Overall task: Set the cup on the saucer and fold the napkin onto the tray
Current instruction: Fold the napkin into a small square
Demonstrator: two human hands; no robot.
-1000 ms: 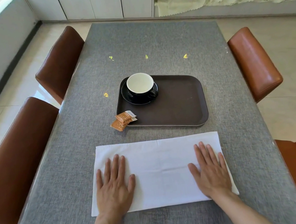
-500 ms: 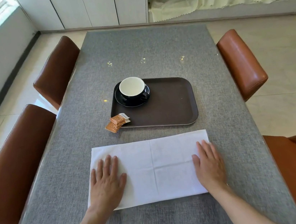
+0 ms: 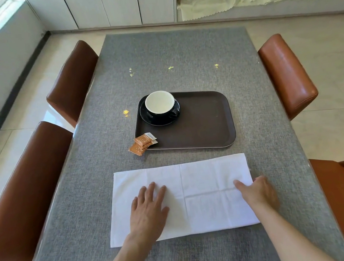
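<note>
- Napkin: white, creased rectangle lying on woven grey table.
- Left hand: pressing flat, fingers spread.
- Right hand: fingers curling at napkin's edge; grip unclear.
- Cup: sitting on glossy saucer, brown tray.

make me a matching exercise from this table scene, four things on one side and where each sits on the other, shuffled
Things:
1. cup
2. napkin
3. sugar packets
4. left hand

Places:
A. lying over the tray's near left corner
B. standing on the black saucer
C. pressed flat on the napkin's left half
D. spread on the grey tablecloth, in front of the tray

Pairs: 1-B, 2-D, 3-A, 4-C
</note>
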